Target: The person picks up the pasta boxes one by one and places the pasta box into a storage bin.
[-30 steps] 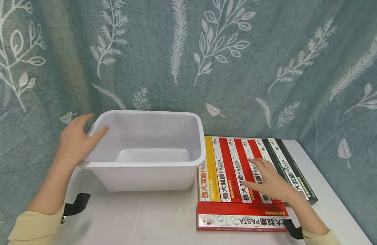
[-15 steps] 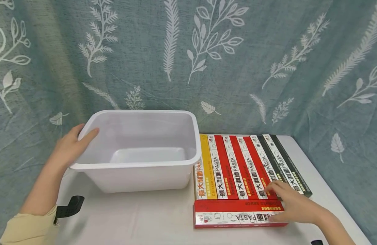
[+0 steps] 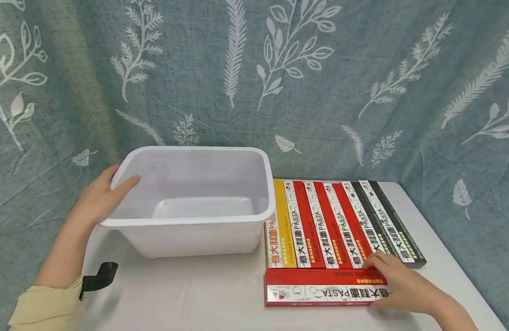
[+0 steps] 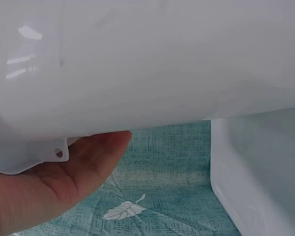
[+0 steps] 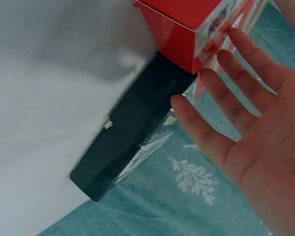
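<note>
At the left rim of the white plastic tub, my left hand grips the edge, thumb over the inside and fingers outside. The left wrist view shows those fingers underneath the rim. My right hand is at the right end of a red tomato sauce pasta box lying crosswise in front. Its fingers are spread around that end, the thumb near the front edge. In the right wrist view the fingers are nearly straight, tips near or touching the red box.
Behind the crosswise box lie a yellow chicken curry pasta box, several red pasta boxes and dark green ones, side by side. A white cloth covers the table. A green leaf-patterned curtain hangs behind.
My right hand has moved from above the row of boxes toward the front, to the right end of the crosswise red pasta box. My left hand has closed onto the tub's rim.
</note>
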Motion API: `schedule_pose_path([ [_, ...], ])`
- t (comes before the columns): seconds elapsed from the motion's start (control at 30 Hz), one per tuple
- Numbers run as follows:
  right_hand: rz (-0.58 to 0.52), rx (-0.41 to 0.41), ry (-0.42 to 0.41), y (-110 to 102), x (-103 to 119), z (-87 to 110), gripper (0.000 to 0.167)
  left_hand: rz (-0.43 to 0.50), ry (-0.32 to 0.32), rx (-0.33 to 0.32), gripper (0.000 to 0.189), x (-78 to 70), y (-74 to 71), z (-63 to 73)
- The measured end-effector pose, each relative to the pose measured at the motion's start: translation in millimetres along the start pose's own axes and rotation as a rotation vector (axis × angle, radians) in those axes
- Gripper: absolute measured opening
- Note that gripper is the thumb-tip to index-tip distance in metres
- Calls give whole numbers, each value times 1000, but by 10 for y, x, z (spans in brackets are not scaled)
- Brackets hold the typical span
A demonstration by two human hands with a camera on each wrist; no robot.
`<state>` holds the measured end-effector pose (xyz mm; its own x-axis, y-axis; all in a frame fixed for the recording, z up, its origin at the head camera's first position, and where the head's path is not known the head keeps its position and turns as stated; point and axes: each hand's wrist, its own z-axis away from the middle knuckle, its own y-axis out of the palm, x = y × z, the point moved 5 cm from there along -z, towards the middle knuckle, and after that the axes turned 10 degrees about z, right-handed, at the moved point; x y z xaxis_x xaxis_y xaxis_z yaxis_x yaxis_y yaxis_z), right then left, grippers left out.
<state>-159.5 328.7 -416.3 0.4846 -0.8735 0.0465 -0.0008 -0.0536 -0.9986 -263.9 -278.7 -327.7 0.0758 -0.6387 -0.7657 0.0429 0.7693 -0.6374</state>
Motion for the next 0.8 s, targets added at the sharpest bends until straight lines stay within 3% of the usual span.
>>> schedule_pose_path([
  [0.27, 10, -33, -23, 38, 28, 12, 71, 0, -1, 1, 95, 11, -15, 13],
  [0.6, 113, 83, -16, 113, 54, 21, 72, -11, -4, 12, 96, 9, -5, 0],
  [0.8, 97, 79, -17, 97, 38, 41, 68, -17, -6, 14, 99, 13, -6, -19],
])
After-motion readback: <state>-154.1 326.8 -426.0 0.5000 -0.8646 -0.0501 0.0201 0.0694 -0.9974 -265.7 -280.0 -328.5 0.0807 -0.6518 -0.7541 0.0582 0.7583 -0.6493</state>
